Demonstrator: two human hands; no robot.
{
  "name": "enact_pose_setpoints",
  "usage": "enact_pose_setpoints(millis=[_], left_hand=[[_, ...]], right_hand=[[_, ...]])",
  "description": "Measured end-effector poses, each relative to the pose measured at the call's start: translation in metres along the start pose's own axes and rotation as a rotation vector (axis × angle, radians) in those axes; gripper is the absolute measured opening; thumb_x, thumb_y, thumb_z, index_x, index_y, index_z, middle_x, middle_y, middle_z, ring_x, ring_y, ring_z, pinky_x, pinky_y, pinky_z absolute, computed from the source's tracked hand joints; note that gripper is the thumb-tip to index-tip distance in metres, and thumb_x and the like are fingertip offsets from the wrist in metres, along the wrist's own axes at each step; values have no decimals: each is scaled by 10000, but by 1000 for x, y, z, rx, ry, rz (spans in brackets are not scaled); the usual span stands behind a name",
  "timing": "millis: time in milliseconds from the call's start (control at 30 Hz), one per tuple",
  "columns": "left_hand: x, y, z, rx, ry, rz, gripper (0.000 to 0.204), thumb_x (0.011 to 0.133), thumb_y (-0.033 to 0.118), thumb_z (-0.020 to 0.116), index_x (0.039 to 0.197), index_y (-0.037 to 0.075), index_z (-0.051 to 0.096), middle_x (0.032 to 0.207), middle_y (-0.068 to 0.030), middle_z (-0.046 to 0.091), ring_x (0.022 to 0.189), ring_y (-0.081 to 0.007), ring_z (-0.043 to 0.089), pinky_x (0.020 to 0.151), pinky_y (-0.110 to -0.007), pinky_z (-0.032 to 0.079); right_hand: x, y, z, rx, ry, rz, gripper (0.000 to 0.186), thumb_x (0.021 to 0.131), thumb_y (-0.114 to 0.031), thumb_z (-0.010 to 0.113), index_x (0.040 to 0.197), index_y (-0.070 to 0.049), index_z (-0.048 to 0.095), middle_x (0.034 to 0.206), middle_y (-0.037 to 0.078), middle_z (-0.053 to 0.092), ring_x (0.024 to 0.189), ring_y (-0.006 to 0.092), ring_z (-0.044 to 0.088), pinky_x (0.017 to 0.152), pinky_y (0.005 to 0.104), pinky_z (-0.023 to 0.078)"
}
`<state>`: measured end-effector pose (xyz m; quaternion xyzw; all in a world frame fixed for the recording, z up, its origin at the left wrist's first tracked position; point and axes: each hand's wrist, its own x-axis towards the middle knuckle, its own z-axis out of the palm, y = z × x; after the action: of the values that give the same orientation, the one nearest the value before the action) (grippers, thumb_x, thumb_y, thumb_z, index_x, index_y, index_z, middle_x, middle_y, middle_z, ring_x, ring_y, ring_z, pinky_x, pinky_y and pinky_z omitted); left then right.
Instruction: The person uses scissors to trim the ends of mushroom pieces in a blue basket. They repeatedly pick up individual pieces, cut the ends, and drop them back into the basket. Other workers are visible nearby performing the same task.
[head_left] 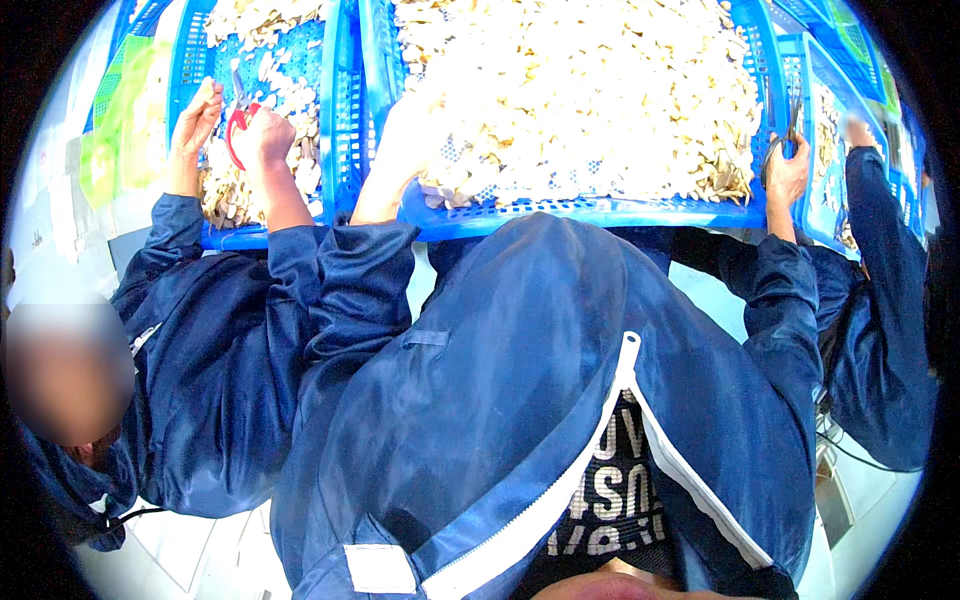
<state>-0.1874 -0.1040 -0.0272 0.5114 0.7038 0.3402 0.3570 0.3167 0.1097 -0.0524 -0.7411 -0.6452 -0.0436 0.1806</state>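
Note:
My right hand (788, 172) is at the right rim of a large blue plastic crate (590, 213), closed around the dark handles of a pair of scissors (793, 125). The scissors' blades point up and away from me. In the crate lies a thick layer of small pale cream pieces (690, 120), which look like cut mushrooms. My left hand (415, 135) reaches over the crate's left side among the pieces. Strong glare washes it out, so its fingers and anything in them do not show.
On my left, a co-worker's hands work over another blue crate (235, 238) of pale pieces, one gripping red-handled scissors (238, 135). At right, another person's arm (880, 220) reaches over a further blue crate (828, 200). Light green crates (125, 140) stand at far left.

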Motion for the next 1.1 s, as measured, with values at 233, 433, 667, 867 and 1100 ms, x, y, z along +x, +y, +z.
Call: enact_pose_setpoints(millis=[233,433,667,867,1100], left_hand=[[-37,9,6,398,-94,-109,353,810,210,642,1097,7,602,829,-194,657,745,-289,653,669,-373,506],[-50,9,51,517,-401,-172,324,866,286,539,1004,-4,577,903,-216,655,860,-373,629,756,-414,501],[24,19,22,162,211,96,384,827,198,601,1150,-2,548,1001,-239,624,956,-354,609,815,-402,483],[124,-42,11,631,401,55,305,854,182,525,1110,17,530,906,-232,616,859,-379,612,754,-451,495],[82,6,61,600,-162,54,330,807,63,520,1136,46,549,988,-234,600,895,-407,593,776,-474,478]], right_hand=[[0,2,-1,-49,-12,2,541,772,-473,650,1192,-148,543,1090,167,601,1018,349,570,849,441,448],[0,5,-4,-103,-29,-176,523,814,-363,614,1248,-110,470,1104,198,593,1020,388,564,850,463,452],[-3,7,-26,-56,-158,-284,446,862,-223,560,1262,-64,438,1123,209,580,1000,396,568,829,452,460],[-3,7,-13,-13,-89,-315,461,872,-239,550,1287,-72,433,1134,209,569,1005,392,562,825,449,462],[-7,11,-17,11,-83,-322,473,865,-196,572,1289,-46,425,1137,210,565,1007,390,559,830,438,464]])
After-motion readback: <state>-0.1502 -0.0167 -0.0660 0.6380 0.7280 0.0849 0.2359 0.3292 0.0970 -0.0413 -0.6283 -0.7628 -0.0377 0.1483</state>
